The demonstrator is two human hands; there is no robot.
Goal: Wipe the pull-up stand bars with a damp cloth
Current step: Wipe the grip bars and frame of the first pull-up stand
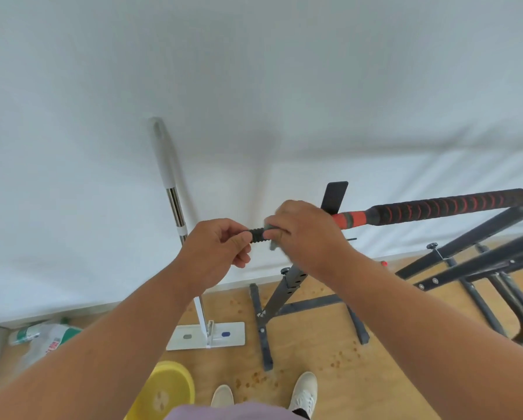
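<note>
The pull-up stand's top bar [436, 207] runs from the right edge toward the centre, wrapped in black foam with red stripes. Its ribbed black end grip [256, 235] shows between my hands. My left hand [214, 253] pinches the tip of that end grip. My right hand [305, 234] is wrapped around the bar just right of the grip, pressing a small grey cloth [273, 242] against it; most of the cloth is hidden under my fingers. The dark stand frame [284, 294] drops below my hands to the wooden floor.
A white flat mop [175, 207] leans on the white wall, left of the stand, its head [207, 335] on the floor. A yellow basin [166, 389] sits by my feet at the bottom. Plastic bags [45, 336] lie at the left. More black bars [478, 268] extend to the right.
</note>
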